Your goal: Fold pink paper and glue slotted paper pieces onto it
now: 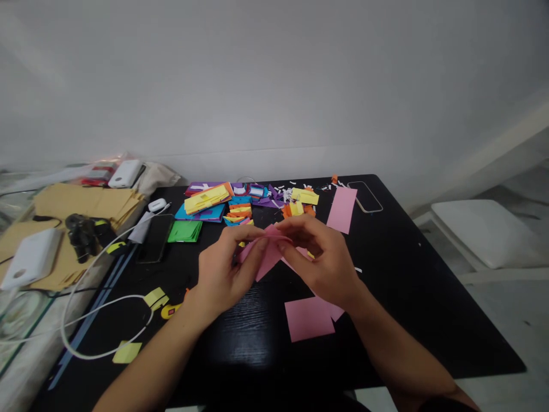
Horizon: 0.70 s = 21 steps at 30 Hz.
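A folded pink paper piece (pixel 266 257) is held above the middle of the black table (pixel 412 297). My left hand (pixel 227 269) pinches its left side, fingers closed on it. My right hand (pixel 319 260) grips its upper right edge with thumb and fingers closed. Under my right wrist a flat pink sheet (pixel 309 317) lies on the table. A longer pink strip (pixel 342 209) rests farther back, to the right.
A heap of coloured folded papers (pixel 240 203) and scraps fills the table's back. Green paper (pixel 185 230), a dark phone (pixel 155 237), a white cable (pixel 98 312) and yellow notes (pixel 127 352) lie left. Brown envelopes (pixel 81 206) and white devices sit on a side surface.
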Motion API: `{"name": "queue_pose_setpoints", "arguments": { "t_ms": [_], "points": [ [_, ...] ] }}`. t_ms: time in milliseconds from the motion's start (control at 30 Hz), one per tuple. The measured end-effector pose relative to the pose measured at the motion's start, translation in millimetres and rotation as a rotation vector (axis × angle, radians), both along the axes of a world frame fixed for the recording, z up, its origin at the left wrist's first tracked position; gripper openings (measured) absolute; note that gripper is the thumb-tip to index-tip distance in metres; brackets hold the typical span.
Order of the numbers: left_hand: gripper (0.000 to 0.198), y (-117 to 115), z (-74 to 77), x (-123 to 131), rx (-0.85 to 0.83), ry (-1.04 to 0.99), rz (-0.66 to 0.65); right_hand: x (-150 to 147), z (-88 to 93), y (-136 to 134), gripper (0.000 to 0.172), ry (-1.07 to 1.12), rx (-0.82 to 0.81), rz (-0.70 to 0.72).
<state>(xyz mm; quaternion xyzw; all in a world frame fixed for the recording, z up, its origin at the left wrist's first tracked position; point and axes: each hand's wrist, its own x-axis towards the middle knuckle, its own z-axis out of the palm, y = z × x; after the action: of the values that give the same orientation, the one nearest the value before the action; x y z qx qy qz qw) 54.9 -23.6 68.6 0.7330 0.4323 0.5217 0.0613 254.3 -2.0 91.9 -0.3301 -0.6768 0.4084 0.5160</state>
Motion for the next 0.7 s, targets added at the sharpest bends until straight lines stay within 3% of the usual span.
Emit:
{"name": "queue_pose_setpoints", "arguments": {
  "t_ms": [133,300,433,700],
  "points": [
    [0.018,0,4.4,2,0.018,0.028,0.0,-1,-0.7,-1,0.016,-0.049,0.056,-0.026],
    [0.019,1,9.7,1,-0.01,0.048,-0.037,1,1.4,0,0.03,-0.164,0.212,-0.07],
    [0.02,3,10.4,-3,-0.063,0.085,-0.112,3,2.7,3,0.022,-0.176,0.359,-0.074],
    [0.019,7,13.2,-6,-0.093,0.073,-0.156,6,1.5,3,0.006,-0.139,0.21,-0.086]
  ]
}}
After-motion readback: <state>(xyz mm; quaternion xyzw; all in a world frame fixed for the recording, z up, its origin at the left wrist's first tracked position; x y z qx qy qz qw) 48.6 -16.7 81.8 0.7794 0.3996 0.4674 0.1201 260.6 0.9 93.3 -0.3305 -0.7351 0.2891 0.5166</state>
